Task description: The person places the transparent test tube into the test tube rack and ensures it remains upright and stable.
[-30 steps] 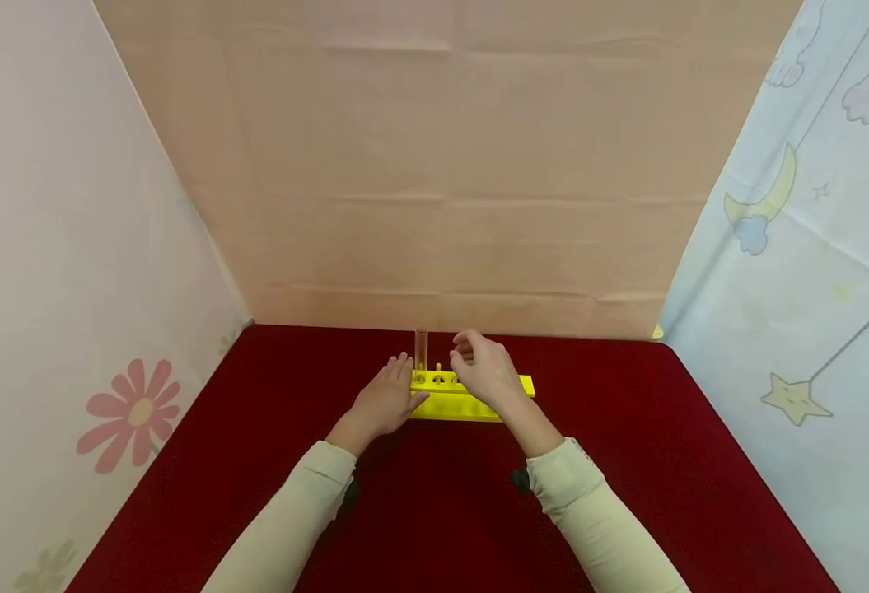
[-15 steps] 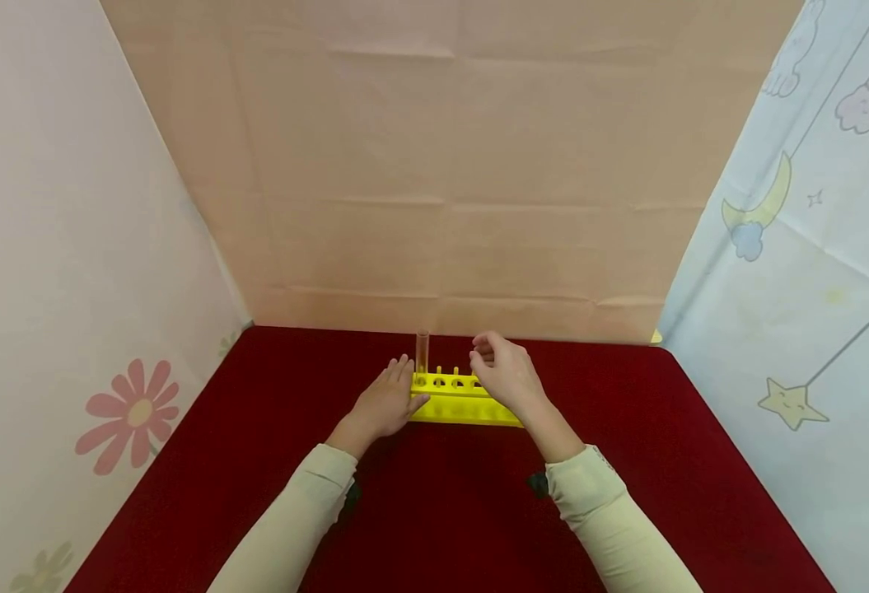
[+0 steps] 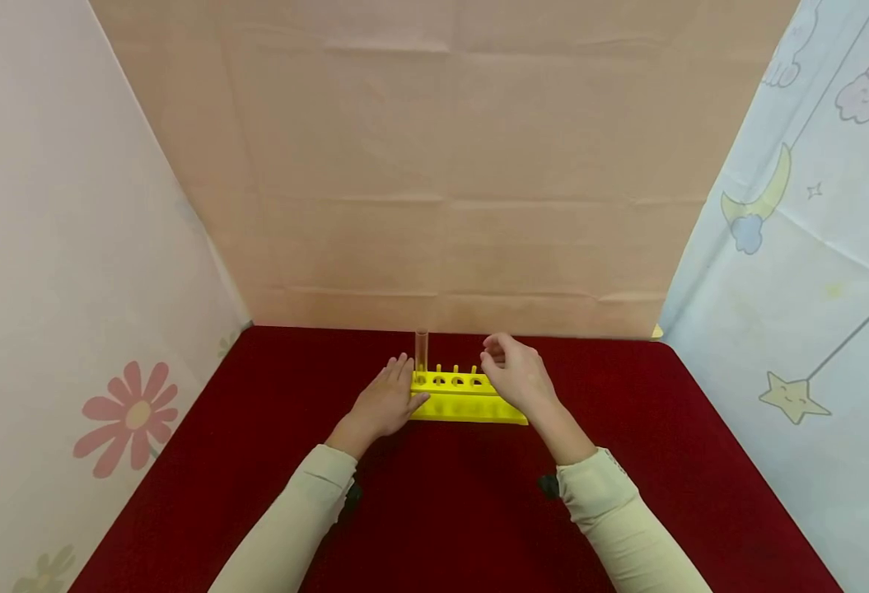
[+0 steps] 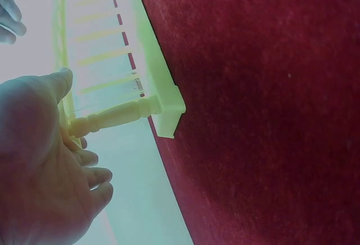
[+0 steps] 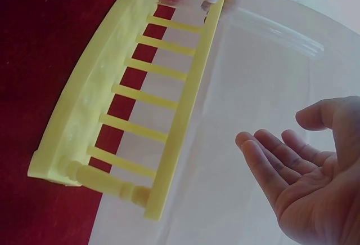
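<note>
A yellow test tube rack (image 3: 471, 406) stands on the red tabletop, with a row of round holes and several pegs behind them. Upright in its leftmost hole is a clear test tube (image 3: 422, 352), also seen as a faint tube (image 5: 284, 34) in the right wrist view. My left hand (image 3: 382, 401) grips the rack's left end, thumb at the front edge and fingers round the far side. Above the rack's right part, which it hides, hovers my right hand (image 3: 520, 375). Its fingers (image 5: 284, 160) are loosely bent, with a gap to the thumb and nothing between.
The red tabletop (image 3: 449, 511) spreads round the rack. A tan backdrop (image 3: 434, 206) rises behind it, a flowered white panel (image 3: 56, 247) at the left and a pale blue patterned panel (image 3: 812, 288) at the right. Black straps show at both sleeves.
My right hand has moved rightward above the rack, uncovering more holes and pegs. My left hand stays at the left end, and the test tube stands where it was.
</note>
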The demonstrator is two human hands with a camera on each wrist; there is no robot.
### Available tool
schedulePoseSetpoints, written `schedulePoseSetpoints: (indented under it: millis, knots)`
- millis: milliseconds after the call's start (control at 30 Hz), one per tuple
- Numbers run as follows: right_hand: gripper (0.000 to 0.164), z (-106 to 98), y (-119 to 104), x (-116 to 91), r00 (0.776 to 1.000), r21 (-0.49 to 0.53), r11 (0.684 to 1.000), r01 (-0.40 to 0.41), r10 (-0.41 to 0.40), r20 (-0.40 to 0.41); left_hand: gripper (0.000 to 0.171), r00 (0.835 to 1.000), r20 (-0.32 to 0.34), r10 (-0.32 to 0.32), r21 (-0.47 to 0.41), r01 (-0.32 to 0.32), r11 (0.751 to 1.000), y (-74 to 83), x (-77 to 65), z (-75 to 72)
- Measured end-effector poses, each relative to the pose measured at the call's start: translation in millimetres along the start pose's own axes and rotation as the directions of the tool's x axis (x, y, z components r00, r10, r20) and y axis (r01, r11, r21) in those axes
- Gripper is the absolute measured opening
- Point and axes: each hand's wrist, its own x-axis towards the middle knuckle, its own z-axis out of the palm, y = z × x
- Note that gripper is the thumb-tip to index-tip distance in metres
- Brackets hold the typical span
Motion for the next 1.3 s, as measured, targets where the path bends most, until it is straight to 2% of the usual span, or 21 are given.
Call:
schedulePoseSetpoints:
  millis: [400,667,1300]
  knots:
    - [0.027,-2.2,10.4,-1.8,1.0,-0.014,1.0,0.002,-0.002,-0.018,0.08,1.0,0.001,-0.009,-0.02,0.009,1.0,-1.6,-1.7,-1.4]
    - [0.025,-5.4,16.4,-4.8,0.999,-0.018,0.999,-0.038,0.038,-0.019,0.079,1.0,-0.002,-0.003,-0.009,0.003,1.0,-1.7,-1.6,-0.9]
    - [0.027,-14.9,35.9,-10.8,0.998,-0.022,1.0,-0.021,0.02,-0.054,0.078,1.0,-0.004,0.011,-0.015,-0.011,1.0,-2.5,-0.3,0.7]
